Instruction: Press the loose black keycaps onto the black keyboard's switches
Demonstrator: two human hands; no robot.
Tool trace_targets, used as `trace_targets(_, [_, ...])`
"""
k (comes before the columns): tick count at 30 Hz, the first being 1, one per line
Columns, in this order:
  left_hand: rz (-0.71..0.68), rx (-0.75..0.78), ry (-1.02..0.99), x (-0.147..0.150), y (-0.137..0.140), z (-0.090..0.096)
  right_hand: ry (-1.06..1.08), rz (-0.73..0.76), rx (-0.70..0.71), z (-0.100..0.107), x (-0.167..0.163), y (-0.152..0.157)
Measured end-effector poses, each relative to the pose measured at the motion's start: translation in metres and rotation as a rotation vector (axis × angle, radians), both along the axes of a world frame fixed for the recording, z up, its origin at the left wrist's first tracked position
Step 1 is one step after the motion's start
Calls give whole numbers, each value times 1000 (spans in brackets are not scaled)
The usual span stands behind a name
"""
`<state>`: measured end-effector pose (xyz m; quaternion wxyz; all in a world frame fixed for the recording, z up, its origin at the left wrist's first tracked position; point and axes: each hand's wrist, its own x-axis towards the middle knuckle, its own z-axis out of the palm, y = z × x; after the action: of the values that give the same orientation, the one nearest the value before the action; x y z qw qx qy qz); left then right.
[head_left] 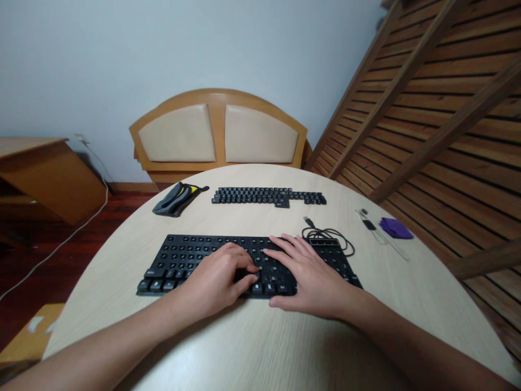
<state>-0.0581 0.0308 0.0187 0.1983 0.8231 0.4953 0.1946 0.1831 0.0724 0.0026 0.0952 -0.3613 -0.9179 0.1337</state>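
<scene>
A black keyboard [179, 258] lies on the round pale wooden table [252, 347], most of its keycaps removed. My left hand [217, 279] rests on its front middle with the fingers curled down over a key. My right hand [309, 274] lies flat beside it, fingers spread across the keyboard's right half. Whether either hand pinches a keycap is hidden. The keyboard's black USB cable [325, 234] is coiled on its far right corner. Rows of loose black keycaps [266, 196] are laid out farther back.
A black and yellow pouch [178, 199] sits at the back left of the table. A purple cloth [395, 228] and small thin tools [372, 225] lie at the right. Behind stand a wooden headboard [217, 133] and slatted bed frame [431, 108]; a wooden desk [44, 174] is at left.
</scene>
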Motion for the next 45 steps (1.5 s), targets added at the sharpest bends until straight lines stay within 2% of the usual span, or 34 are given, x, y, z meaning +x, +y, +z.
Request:
trace_targets(19, [30, -19, 5, 1, 0, 3, 13, -4, -15, -1, 0, -1])
trace_targets(32, [13, 105, 134, 12, -11, 1, 8, -7, -10, -1, 0, -1])
trace_targets(40, [71, 88, 223, 16, -16, 0, 1, -14, -27, 2, -1, -2])
trace_targets(45, [52, 74, 206, 17, -15, 2, 14, -13, -26, 2, -1, -2])
